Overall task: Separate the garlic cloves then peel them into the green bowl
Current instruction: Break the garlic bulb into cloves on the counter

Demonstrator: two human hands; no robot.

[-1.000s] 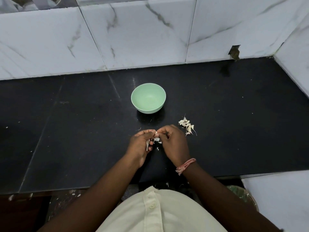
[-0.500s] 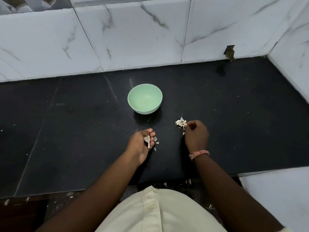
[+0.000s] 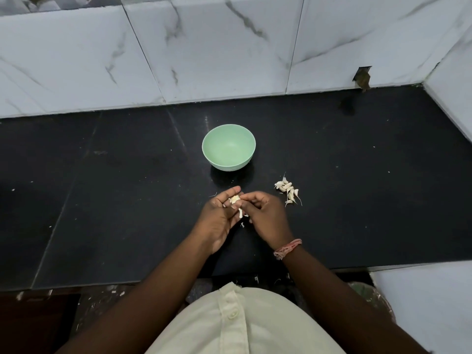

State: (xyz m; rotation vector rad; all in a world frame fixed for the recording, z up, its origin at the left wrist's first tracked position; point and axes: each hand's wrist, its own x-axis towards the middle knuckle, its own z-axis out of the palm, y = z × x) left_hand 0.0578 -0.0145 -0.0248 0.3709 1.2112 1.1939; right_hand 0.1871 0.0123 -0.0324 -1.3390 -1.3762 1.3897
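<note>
The garlic piece (image 3: 235, 200) is sitting in the left hand (image 3: 219, 218), its grip cupping it while the right hand (image 3: 265, 215) is pinching at it, seemingly separating cloves, so next comes pulling one free toward the pile (image 3: 288, 190) beside the green bowl (image 3: 228, 147).

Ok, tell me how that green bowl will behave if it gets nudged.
The green bowl looks empty and thin-walled, so it is probably light. On the glossy black counter it would likely slide rather than tip, since it sits low and wide.

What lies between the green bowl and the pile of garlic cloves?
Only bare black counter separates the green bowl from the garlic cloves, in the head view.
</note>
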